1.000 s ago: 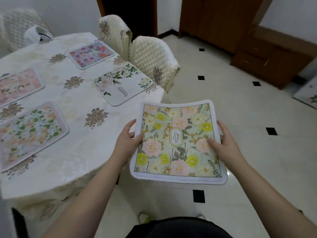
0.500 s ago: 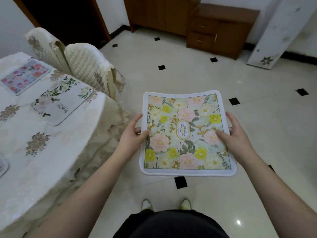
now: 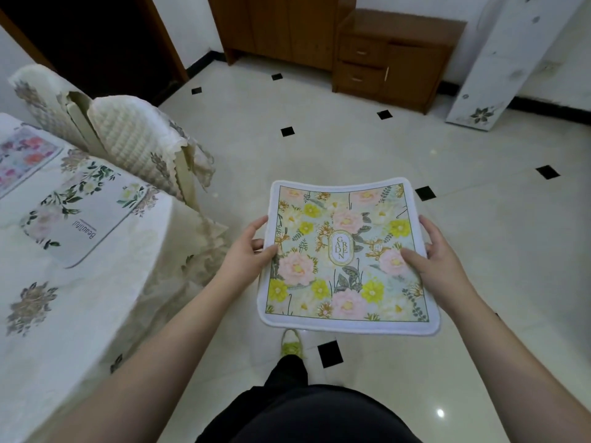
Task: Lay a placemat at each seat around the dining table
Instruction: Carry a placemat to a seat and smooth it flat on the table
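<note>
A person in dark trousers and a green shoe (image 3: 291, 343) stands on pale tiled floor (image 3: 479, 238), holding a floral "Garden" placemat (image 3: 347, 255) flat in the air, to the right of the dining table (image 3: 80, 298). The left hand (image 3: 248, 251) pinches its left edge, thumb on top; the right hand (image 3: 435, 254) grips the right edge the same way. The mat's long axis runs away from the holder. Two placemats, one lettered "Beautiful" (image 3: 83, 215) and a pink-flowered one (image 3: 22, 156), lie on the tablecloth by quilted chairs (image 3: 134, 142). A wooden cabinet (image 3: 393, 55) stands beyond.
</note>
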A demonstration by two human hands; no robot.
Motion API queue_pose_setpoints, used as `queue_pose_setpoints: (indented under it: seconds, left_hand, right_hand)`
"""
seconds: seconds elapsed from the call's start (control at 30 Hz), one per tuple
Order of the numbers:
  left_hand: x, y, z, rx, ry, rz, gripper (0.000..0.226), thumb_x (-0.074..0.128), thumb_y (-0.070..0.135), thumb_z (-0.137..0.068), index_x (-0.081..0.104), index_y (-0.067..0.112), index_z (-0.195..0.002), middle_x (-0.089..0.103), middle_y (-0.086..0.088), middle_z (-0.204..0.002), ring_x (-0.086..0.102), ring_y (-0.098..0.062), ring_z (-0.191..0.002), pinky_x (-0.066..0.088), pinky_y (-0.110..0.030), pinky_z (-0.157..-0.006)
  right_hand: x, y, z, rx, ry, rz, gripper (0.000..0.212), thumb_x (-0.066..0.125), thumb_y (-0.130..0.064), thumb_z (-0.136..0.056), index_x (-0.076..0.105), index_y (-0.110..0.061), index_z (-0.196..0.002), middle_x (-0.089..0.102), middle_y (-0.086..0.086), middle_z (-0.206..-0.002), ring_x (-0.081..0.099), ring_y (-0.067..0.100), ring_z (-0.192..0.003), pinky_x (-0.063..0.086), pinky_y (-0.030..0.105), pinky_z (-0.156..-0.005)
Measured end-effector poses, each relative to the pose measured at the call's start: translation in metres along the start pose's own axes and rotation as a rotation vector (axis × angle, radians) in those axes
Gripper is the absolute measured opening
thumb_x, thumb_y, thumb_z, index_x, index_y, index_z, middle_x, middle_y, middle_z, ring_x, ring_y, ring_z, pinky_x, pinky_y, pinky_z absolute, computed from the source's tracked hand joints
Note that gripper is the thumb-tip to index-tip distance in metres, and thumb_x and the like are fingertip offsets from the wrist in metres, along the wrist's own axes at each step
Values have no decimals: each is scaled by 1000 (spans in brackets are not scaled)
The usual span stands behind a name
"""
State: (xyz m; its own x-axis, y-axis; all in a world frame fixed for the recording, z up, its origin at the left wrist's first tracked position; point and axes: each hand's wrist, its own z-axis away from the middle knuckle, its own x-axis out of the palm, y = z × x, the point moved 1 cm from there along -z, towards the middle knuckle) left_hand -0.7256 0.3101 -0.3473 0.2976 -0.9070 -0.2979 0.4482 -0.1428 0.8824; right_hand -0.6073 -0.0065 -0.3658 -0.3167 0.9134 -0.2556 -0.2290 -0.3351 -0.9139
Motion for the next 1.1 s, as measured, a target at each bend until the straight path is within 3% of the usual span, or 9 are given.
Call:
queue_pose_setpoints:
  seconds: [0.2,0.37,0.5,0.57,0.67,0.83,0.97,1.1]
  left_hand:
    - [-46,-1,-58,-39,63,47,62,60,13,-98,33,37,-149,77,6,-98,75,-13,-86,59,-38,-80]
    - [-97,-7,-114,-76,109,90,63,59,15,-98,33,38,-150,77,8,-98,75,-14,-87,58,-46,-86]
    - [-122,1,-150,-67,114,95,63,59,14,-98,33,37,-150,77,8,-96,75,-13,-85,58,-36,-79]
    - [-130,6,-167,-67,103,120,63,59,12,-98,35,37,-150,78,6,-96,75,-16,-86,59,-40,-79]
    - [-138,13,-190,-59,98,176,61,58,11,-97,37,37,-148,78,3,-98,75,-21,-89,58,-48,-84]
    - [-135,31,-228,-65,182,116,61,58,12,-95,39,37,-148,78,7,-92,75,-15,-82,59,-43,-81]
    - [-126,46,-271,-91,239,112,60,56,13,-96,38,37,-148,77,10,-91,75,-13,-81,59,-43,-80]
    - [-113,72,-322,-115,260,99,59,56,13,-97,38,37,-148,77,14,-92,74,-7,-80,57,-28,-71]
  right_hand:
    - [55,-40,-67,-28,-27,60,70,63,-12,-92,34,-49,-143,74,1,-103,74,22,-87,57,52,-84]
    - [107,-80,-125,-49,-79,106,69,63,-14,-92,33,-50,-142,75,-1,-100,74,21,-83,58,49,-82]
    - [132,-103,-160,-44,-72,107,70,63,-12,-92,34,-49,-143,75,2,-99,74,21,-81,59,45,-77]
    - [140,-108,-172,-29,-65,115,70,62,-11,-92,33,-47,-145,75,0,-99,74,20,-81,59,44,-78]
    - [148,-114,-193,-18,-66,102,69,61,-9,-93,33,-43,-146,75,1,-101,74,17,-81,59,41,-75]
    - [149,-130,-249,-21,-92,125,69,61,-9,-92,34,-43,-145,76,-1,-98,74,22,-83,59,48,-80]
    - [150,-144,-305,-37,-119,150,68,61,-11,-92,35,-46,-144,75,-2,-97,74,17,-82,58,46,-81]
    - [143,-153,-370,-46,-147,160,68,62,-12,-92,34,-45,-145,74,-2,-100,74,16,-84,58,47,-82]
